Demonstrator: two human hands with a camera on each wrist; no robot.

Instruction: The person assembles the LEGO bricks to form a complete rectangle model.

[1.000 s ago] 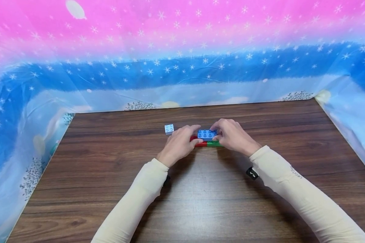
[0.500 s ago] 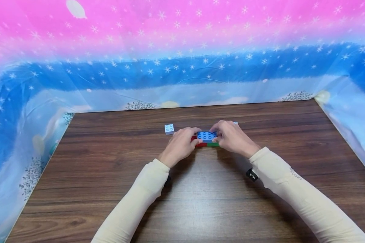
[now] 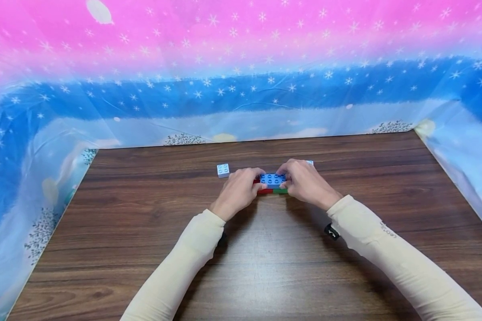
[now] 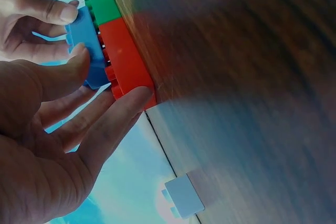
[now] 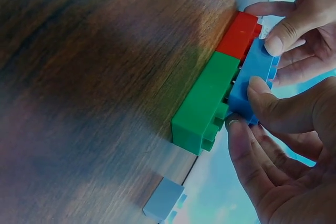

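Note:
My left hand [image 3: 238, 188] and right hand [image 3: 308, 182] together pinch a blue toy building brick [image 3: 272, 179] from both ends. Both thumbs press on its near side. It lies lengthwise over a red brick [image 4: 126, 56] and a green brick [image 5: 207, 95], which stand end to end on the table. Red and green studs show along the blue brick's lower edge in both wrist views, and it bridges the seam between the two. One finger of the left hand rests on the red brick's outer end. Right fingertips are close by the green studs.
A pale 2x2 brick [image 3: 222, 170] stands on the wooden table [image 3: 144, 232] just beyond the left hand. Another pale brick [image 5: 164, 199] is behind the right hand, mostly hidden in the head view. Printed cloth [image 3: 241, 89] hangs around the table's far and side edges.
The blue brick has come down a little toward the red and green bricks, both hands with it. The pale brick behind the right hand has come into view. Little differs in the last half second.

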